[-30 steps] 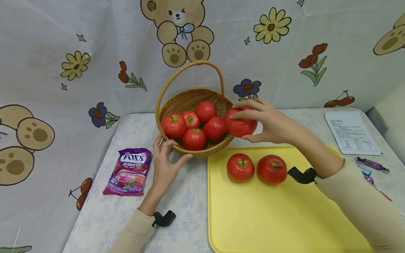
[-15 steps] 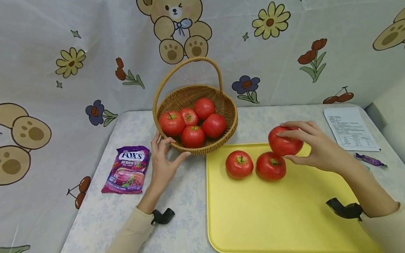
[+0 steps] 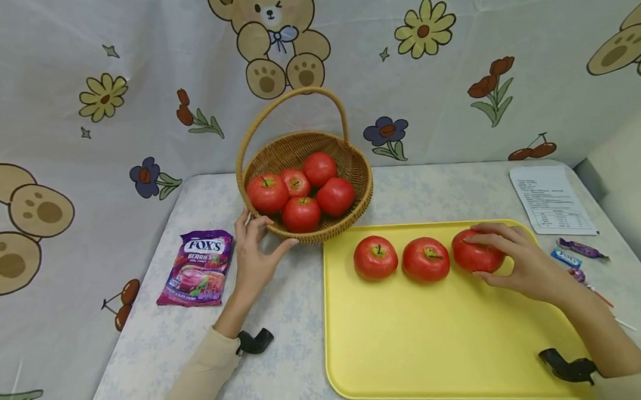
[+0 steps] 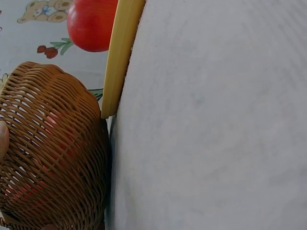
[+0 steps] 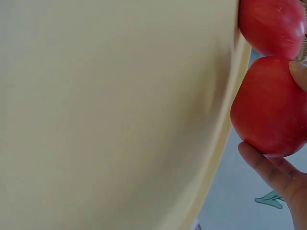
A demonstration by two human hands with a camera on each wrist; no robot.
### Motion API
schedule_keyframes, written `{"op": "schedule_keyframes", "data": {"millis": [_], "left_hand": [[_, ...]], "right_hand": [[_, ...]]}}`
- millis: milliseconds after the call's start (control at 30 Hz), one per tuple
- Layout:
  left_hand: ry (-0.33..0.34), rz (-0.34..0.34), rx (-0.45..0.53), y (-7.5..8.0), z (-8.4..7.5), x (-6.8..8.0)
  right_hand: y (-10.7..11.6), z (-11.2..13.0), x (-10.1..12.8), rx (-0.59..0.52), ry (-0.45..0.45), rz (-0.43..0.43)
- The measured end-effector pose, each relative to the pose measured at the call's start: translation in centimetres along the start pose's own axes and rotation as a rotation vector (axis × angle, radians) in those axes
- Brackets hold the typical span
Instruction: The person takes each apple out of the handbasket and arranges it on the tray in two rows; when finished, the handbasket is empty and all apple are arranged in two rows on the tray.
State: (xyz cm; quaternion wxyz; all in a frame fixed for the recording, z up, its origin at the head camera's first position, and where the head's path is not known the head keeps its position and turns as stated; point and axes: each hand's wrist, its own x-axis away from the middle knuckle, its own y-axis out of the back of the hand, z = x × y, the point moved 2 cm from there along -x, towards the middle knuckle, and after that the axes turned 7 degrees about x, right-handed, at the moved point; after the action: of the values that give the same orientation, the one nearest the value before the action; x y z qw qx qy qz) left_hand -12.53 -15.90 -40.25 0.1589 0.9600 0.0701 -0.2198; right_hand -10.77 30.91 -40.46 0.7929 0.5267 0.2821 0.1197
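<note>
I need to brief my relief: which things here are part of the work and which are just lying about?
In use: right hand holding third apple; two apples on yellow tray; left hand steadying basket of five apples.

Lying about: candy bag, paper sheet, loose sweets.

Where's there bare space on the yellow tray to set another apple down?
The yellow tray is bare across its whole near half, in front of the row of three apples. The back strip is crowded: the right hand grips the rightmost apple there, and the basket borders the tray's back left corner.
</note>
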Motion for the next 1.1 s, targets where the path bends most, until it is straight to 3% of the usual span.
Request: {"op": "schedule_keyframes", "data": {"millis": [233, 600, 867, 1100], "left_hand": [[-0.002, -0.004, 0.005, 0.0, 0.0, 0.1], [0.001, -0.008, -0.002, 0.1, -0.3, 0.1], [-0.002, -0.011, -0.001, 0.1, -0.2, 0.1], [0.007, -0.002, 0.008, 0.0, -0.1, 0.1]], "right_hand": [[-0.8, 0.0, 0.5, -0.008, 0.017, -0.031], [-1.4, 0.5, 0.7, 0.019, -0.016, 0.035], [-1.6, 1.2, 0.5, 0.06, 0.044, 0.051], [-1.3, 1.5, 0.6, 0.087, 0.036, 0.059]]}}
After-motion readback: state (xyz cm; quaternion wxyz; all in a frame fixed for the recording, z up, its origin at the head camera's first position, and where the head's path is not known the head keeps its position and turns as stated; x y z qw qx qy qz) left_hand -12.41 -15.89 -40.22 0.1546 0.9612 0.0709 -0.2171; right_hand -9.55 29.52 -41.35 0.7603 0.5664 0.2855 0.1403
